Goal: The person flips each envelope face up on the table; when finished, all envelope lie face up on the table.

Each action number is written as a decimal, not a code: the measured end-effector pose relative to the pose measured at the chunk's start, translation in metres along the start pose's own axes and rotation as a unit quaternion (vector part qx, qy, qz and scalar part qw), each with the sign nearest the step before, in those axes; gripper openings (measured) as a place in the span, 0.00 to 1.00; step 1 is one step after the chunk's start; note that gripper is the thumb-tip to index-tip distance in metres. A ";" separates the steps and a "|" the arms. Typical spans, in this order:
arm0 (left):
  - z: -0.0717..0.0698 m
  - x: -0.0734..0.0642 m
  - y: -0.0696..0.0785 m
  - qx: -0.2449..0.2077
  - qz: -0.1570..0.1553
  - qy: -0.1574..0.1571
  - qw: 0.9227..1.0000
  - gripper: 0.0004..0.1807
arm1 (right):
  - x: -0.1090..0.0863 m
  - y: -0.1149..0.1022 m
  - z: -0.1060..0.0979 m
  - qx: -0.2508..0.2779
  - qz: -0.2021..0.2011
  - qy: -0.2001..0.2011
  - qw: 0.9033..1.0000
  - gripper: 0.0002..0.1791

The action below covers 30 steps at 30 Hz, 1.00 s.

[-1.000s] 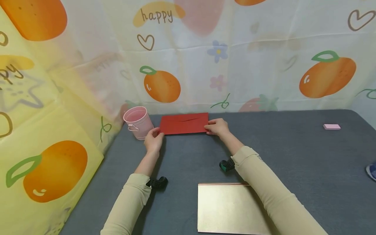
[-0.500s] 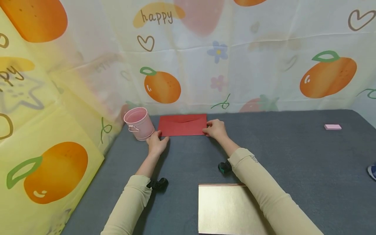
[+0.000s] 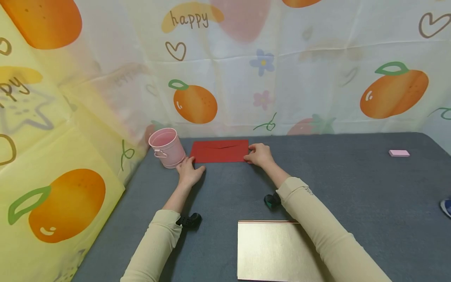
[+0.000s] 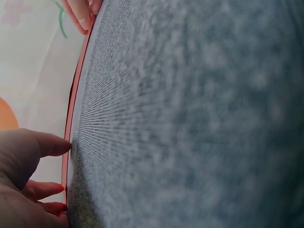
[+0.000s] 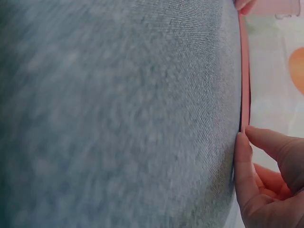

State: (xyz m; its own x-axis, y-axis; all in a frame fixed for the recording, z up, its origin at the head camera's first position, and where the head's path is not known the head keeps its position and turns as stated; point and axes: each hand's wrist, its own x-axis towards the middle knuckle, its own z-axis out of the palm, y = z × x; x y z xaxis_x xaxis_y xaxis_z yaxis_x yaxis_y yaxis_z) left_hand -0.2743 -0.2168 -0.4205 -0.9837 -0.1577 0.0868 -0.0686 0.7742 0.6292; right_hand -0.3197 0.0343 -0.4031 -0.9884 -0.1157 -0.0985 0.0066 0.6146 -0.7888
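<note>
A red envelope (image 3: 219, 152) with its flap side up lies flat at the back of the dark grey table, flap edge toward the curtain. My right hand (image 3: 260, 155) pinches its right edge between thumb and fingers; the right wrist view shows the fingertips (image 5: 243, 137) meeting at the thin edge. At the near left corner, my left hand (image 3: 188, 171) rests with thumb spread away from the fingers, which touch the envelope's corner. Just left of both stands a pink bucket (image 3: 168, 152), close to the left fingers.
A stack of gold-faced sheets (image 3: 275, 250) lies at the front, partly under the right sleeve. A small pink block (image 3: 399, 153) sits far right. A dark blue object (image 3: 446, 206) shows at the right edge. A printed curtain (image 3: 229, 70) hangs behind.
My left hand has let go of the envelope's left edge and its thumb has spread apart. The envelope has come down flatter onto the table. The right hand has kept its grip.
</note>
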 end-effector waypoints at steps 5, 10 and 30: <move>-0.001 -0.003 0.006 0.002 -0.006 -0.023 1.000 0.38 | -0.005 0.004 -0.011 0.017 -0.011 -0.029 0.999 0.28; -0.005 -0.011 0.017 -0.017 0.024 -0.028 0.999 0.39 | -0.017 0.009 -0.030 0.027 -0.028 -0.042 0.998 0.28; 0.008 -0.135 0.079 -0.029 0.316 -0.272 0.908 0.38 | -0.158 0.054 -0.075 -0.091 -0.260 -0.131 0.952 0.27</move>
State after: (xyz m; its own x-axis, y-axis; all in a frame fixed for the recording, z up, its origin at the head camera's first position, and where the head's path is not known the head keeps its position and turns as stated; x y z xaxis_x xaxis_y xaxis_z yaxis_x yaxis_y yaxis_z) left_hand -0.1483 -0.1293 -0.3892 -0.7614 0.6455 0.0607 0.5318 0.5683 0.6279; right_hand -0.1744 0.1445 -0.3847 -0.7784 -0.6180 0.1105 -0.5242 0.5429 -0.6561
